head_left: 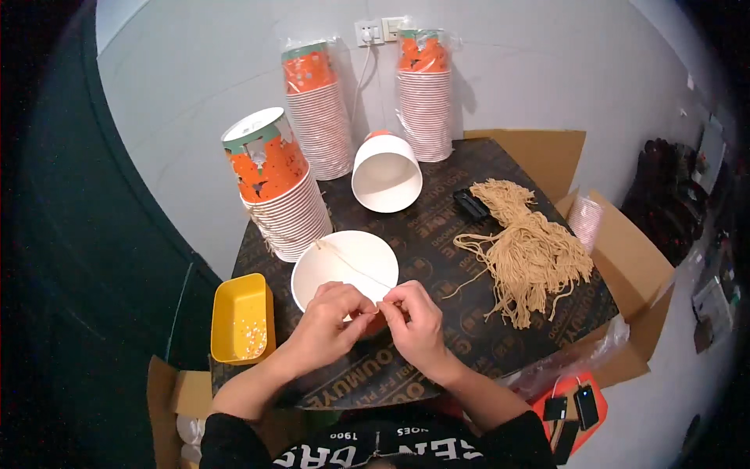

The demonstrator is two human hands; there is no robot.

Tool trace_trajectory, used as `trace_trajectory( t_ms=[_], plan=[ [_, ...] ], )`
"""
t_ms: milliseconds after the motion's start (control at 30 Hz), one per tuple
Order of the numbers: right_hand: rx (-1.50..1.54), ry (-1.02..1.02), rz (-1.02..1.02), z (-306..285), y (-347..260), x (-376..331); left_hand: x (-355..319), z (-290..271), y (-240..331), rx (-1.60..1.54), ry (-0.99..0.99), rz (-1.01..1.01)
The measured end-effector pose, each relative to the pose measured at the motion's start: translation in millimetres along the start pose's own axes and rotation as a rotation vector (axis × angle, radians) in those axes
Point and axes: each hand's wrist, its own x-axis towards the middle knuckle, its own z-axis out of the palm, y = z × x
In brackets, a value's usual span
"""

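Note:
A paper bucket point(332, 270) lies tilted with its white inside towards me, near the front of the dark table. One thin tan string point(359, 270) runs across its mouth from the far rim to my fingers. My left hand point(330, 322) and my right hand point(414, 324) meet at the bucket's near rim. Both are closed in a pinch, fingertips almost touching, with the string's end between them. What else the fingertips may hold is too small to make out. The bucket's outer wall is mostly hidden by my hands.
A yellow tub point(242, 313) with small white bits stands at left. Behind are a stack of orange-topped paper buckets point(289, 211), two wrapped stacks point(320, 125) and a single bucket point(387, 180) on its side. Tan strings point(539, 262) lie heaped at right, near a cardboard box point(625, 250).

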Motion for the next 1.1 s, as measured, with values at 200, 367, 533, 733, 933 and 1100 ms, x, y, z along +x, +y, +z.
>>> trace_trajectory(
  t_ms=[200, 367, 533, 733, 933, 1100],
  plan=[
    [-0.067, 0.011, -0.113, 0.1, -1.7, 5.8, -0.4, -0.4, 0.3, 0.003, -0.001, 0.011],
    [-0.067, 0.009, -0.073, 1.6, -4.8, 6.1, -0.7, -0.2, -1.0, 0.008, 0.001, 0.023],
    [-0.037, -0.007, -0.028, -1.0, -2.2, 6.3, 0.1, 0.1, 0.4, 0.008, 0.005, 0.019],
    [-0.111, -0.031, -0.148, -2.9, -2.1, 5.6, 0.2, -0.9, 1.4, 0.014, 0.008, 0.019],
    [-0.076, -0.116, -0.094, -7.5, -7.2, 3.8, 2.7, -0.7, -2.0, 0.002, 0.010, -0.010],
    [-0.101, -0.132, -0.071, -7.8, -12.3, 2.7, 4.0, -0.9, 3.5, 0.002, 0.019, -0.056]
  ],
)
